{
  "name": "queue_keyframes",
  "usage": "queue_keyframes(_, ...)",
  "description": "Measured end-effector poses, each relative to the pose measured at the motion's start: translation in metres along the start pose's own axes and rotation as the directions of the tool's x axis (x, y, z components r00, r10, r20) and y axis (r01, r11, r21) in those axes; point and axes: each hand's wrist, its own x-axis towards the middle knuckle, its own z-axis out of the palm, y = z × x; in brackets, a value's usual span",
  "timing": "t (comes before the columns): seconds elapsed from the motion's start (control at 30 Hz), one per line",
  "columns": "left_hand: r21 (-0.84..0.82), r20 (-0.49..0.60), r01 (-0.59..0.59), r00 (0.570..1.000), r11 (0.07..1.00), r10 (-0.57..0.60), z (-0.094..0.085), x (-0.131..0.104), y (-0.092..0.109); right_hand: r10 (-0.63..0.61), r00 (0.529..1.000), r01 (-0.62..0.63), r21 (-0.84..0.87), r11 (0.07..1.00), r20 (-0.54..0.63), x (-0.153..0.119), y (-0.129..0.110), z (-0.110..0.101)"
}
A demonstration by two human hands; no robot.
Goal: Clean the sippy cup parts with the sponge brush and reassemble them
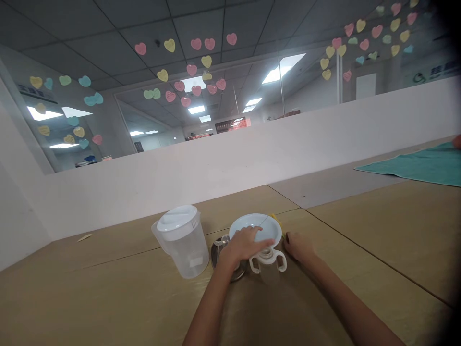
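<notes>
My left hand (248, 243) reaches over the near rim of a white bowl (275, 235), fingers apart, with nothing visible in its grasp. Just below its thumb stands a clear baby bottle (269, 274) with a white two-handled collar (268, 257). To the right of the bowl, my right hand (299, 247) is closed, with its fingers at the end of a thin yellow thing (277, 221) that runs along the bowl's rim. Partly under my left wrist lies a dark round tray (237, 275) with small clear pieces (218, 244) on it.
A translucent lidded pitcher (189, 252) stands left of the tray. A teal cloth (421, 163) lies at the far right, with part of a person's hand (456, 141) at its edge. A small pale sliver (85, 237) rests far left. Behind the table runs a white wall (216, 168) under glass.
</notes>
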Motion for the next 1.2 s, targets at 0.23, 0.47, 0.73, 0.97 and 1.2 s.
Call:
queue_keyframes(0.23, 0.148, -0.175, 0.159, 0.976, 0.976, -0.133, 0.037, 0.041, -0.028, -0.002, 1.0, 0.002, 0.0, 1.0, -0.01, 0.001, 0.0, 0.002)
queue_keyframes(0.47, 0.143, -0.054, 0.201, 0.979, 0.969, -0.195, 0.047, 0.046, -0.036, -0.009, 1.0, 0.009, -0.017, 1.0, -0.021, 0.003, -0.001, 0.005)
queue_keyframes(0.73, 0.062, -0.159, 0.149, 0.978, 0.987, -0.138, 0.044, 0.045, -0.038, 0.008, 1.0, -0.009, 0.041, 0.999, 0.02, 0.0, 0.003, -0.002)
queue_keyframes(0.97, 0.002, -0.343, 0.056, 0.938, 0.998, -0.052, 0.035, 0.041, -0.035, 0.108, 0.991, -0.085, 0.242, 0.967, -0.085, 0.003, 0.003, -0.007)
queue_keyframes(1.2, -0.07, -0.475, -0.155, 0.874, 0.985, 0.104, 0.023, 0.037, -0.021, 0.182, 0.956, 0.05, 0.738, 0.673, -0.231, 0.011, 0.01, -0.007)
